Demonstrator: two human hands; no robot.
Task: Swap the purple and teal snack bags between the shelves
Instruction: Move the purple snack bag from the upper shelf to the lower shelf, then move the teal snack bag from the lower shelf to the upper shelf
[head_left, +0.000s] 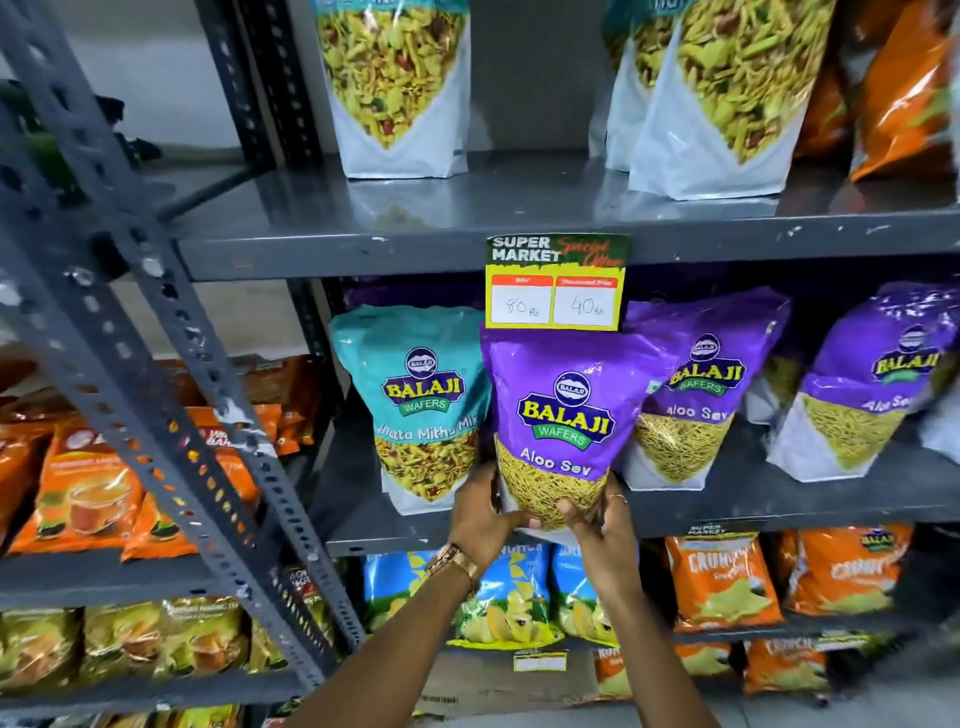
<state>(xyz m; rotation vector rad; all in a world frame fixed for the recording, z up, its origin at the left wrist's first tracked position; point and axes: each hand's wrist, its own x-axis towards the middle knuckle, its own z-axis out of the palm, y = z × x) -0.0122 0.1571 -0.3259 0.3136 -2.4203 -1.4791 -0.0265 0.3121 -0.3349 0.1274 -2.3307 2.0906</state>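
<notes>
The purple snack bag (563, 431) is clamped at its bottom corners between both hands, the left hand (480, 512) cupping the lower left edge and the right hand (602, 517) wrapped round the lower right, fingers closed on the foil; it hangs upright just in front of the middle shelf (779, 506), its base at the shelf lip, its top overlapping the price tag (556, 280). Whether it is coming off this shelf or going onto it cannot be told from one view; my judgement is that this is the purple half of the swap, with a purple bag in hand. The next move calls for carrying it clear of the tag and standing it upright in a free gap. On the middle shelf I count one teal snack bag (421, 405), just left of the held one, and two more purple bags to the right, so three purple in all. The upper shelf (311, 249) carries at least three teal-topped mix pouches (395, 83), their tops cut off, with a gap between them
</notes>
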